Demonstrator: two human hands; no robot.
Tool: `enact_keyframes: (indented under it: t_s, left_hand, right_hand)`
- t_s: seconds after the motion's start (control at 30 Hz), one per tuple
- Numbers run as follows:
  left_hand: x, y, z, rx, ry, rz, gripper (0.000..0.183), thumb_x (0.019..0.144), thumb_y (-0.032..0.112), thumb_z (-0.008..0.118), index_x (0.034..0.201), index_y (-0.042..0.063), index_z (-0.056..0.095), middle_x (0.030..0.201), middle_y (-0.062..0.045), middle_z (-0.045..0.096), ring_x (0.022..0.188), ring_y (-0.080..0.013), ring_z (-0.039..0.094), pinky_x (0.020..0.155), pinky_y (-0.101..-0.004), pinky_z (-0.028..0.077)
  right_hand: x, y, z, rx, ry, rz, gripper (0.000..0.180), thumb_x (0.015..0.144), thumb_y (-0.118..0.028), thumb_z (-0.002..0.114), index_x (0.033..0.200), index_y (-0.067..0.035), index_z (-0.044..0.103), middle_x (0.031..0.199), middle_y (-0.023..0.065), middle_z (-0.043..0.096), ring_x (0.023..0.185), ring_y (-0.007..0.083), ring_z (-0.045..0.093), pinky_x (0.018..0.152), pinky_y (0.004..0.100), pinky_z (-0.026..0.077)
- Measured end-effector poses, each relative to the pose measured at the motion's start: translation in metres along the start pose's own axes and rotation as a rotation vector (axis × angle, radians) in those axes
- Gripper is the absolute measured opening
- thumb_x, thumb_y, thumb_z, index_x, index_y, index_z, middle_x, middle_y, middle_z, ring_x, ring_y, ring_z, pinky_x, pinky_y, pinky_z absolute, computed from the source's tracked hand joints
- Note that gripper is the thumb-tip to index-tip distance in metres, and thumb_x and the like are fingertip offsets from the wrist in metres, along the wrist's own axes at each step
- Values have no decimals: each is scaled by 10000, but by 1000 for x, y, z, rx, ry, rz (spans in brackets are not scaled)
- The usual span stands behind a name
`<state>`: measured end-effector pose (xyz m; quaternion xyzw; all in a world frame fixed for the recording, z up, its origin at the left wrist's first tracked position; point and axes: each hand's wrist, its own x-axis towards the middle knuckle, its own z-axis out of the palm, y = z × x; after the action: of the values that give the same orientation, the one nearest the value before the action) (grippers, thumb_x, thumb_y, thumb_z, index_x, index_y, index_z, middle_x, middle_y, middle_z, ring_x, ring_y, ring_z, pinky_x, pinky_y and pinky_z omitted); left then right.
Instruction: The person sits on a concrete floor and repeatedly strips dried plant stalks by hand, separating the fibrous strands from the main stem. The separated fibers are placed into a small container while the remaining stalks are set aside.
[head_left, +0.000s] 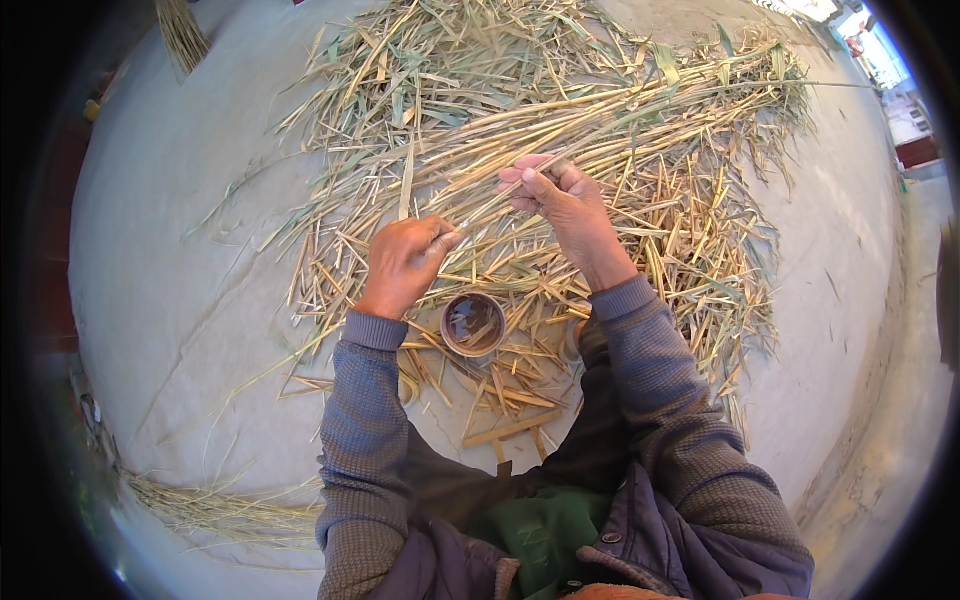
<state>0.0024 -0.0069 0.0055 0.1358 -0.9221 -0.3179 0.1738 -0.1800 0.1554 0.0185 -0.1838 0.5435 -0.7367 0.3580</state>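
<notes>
A long dry stalk (496, 201) runs slantwise between my two hands and on towards the upper right. My left hand (409, 259) pinches its lower end, where a small shiny bit shows at the fingertips; what that bit is, I cannot tell. Higher up, my right hand (570, 202) holds the same stalk between thumb and fingers. Beneath both hands lies a layer of long reed-like stalks (600, 154) on the floor. Below and between my wrists stands a round bowl (473, 324) with dark liquid and some stalk pieces in it.
Leafy straw (457, 56) is heaped beyond my hands. Short cut pieces (667, 247) spread to the right. A small wooden frame (512, 429) lies between my legs. Thin stems (225, 514) rest at lower left on the concrete floor (187, 225). A straw broom (182, 37) appears at upper left.
</notes>
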Motion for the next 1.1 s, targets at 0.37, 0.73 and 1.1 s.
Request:
enact_keyframes:
  t_s: [0.37,0.73,1.1]
  left_hand:
    - [2,-2,4,98,95,84,199,888,288,710,858,92,690,659,-111,606,690,-323,604,680,-446,404]
    - [-19,-31,-17,-64,-38,-63,173,879,224,728,929,59,716,829,-117,728,792,-296,685,794,-408,447]
    - [-8,-13,-11,-203,44,-117,134,864,132,767,862,15,704,729,-102,689,638,-185,641,614,-315,488]
  right_hand:
    - [2,7,3,-140,218,-54,332,938,-324,764,946,-18,636,877,102,737,764,156,730,673,255,576]
    - [19,-13,-51,-16,440,-100,337,933,-352,767,959,-37,650,872,88,730,719,143,708,627,238,555]
    - [18,-25,-57,-103,441,66,302,1021,-316,636,1045,-15,649,913,111,734,725,178,720,635,287,584]
